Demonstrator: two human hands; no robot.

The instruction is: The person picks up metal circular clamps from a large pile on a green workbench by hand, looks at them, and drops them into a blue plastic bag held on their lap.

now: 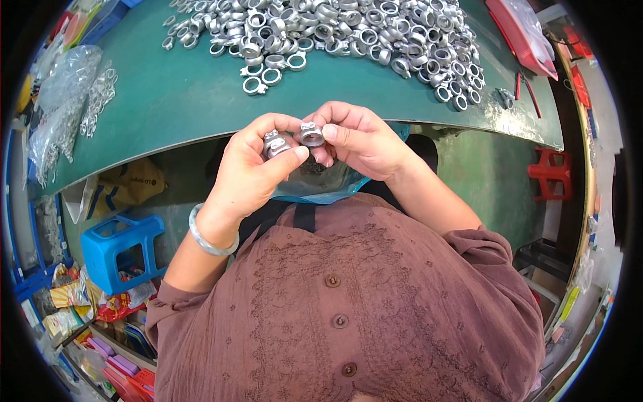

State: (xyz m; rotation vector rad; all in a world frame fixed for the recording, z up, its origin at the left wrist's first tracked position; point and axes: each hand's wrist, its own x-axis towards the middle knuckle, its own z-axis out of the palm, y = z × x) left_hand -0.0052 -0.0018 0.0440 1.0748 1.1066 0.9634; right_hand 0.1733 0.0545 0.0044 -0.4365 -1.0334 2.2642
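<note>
Just in front of the table edge, my left hand [258, 167] is closed around silver metal ring fittings [276, 145], partly hidden by the fingers. My right hand [362, 144] pinches another silver ring fitting [312, 136] with a small lug on top, held upright close beside my left hand. Below my hands is a blue-edged plastic bag [305, 195] with small dark contents that I cannot make out. A large pile of similar metal rings [321, 33] lies along the back of the green tabletop [167, 100].
Plastic bags of small parts [63, 94] lie at the table's left. A red tray [522, 37] and red-handled tools [532, 97] are at the right. A blue stool [100, 248] and a red stool [549, 157] stand below, among shelves of assorted packages.
</note>
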